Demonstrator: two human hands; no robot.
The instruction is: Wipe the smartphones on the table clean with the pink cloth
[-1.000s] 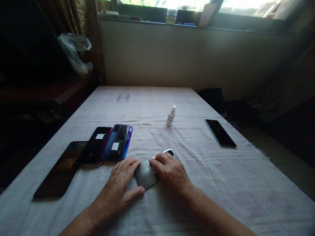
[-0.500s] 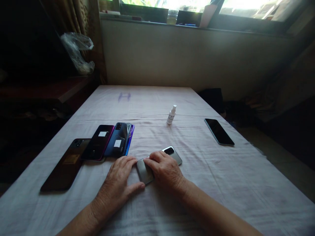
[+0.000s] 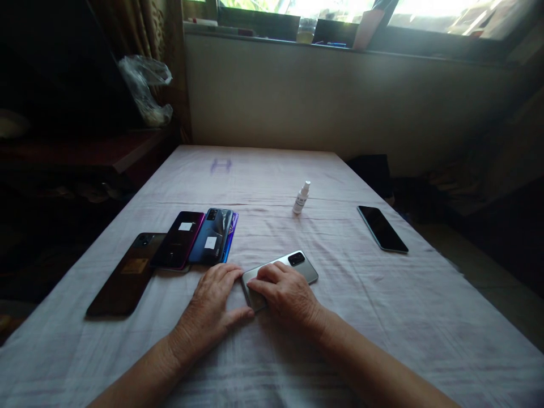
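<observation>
A silver phone (image 3: 297, 264) lies face down on the white cloth-covered table (image 3: 382, 317), camera end pointing far right. My left hand (image 3: 210, 309) brackets its near-left end, fingers along the far edge and thumb at the near corner. My right hand (image 3: 285, 294) lies on the phone's back, fingers together and pressed flat on its near half. Whatever is under those fingertips is hidden.
Three phones (image 3: 199, 243) lie overlapped and face down left of my hands, two with white stickers; a dark phone (image 3: 127, 275) lies further left. A small white spray bottle (image 3: 301, 198) stands mid-table. A black phone (image 3: 382, 228) lies face up at right.
My right hand has slid toward the phone's near-left end, uncovering more of its camera end. A white patch seen under the fingertips earlier is now hidden. My left hand stays put.
</observation>
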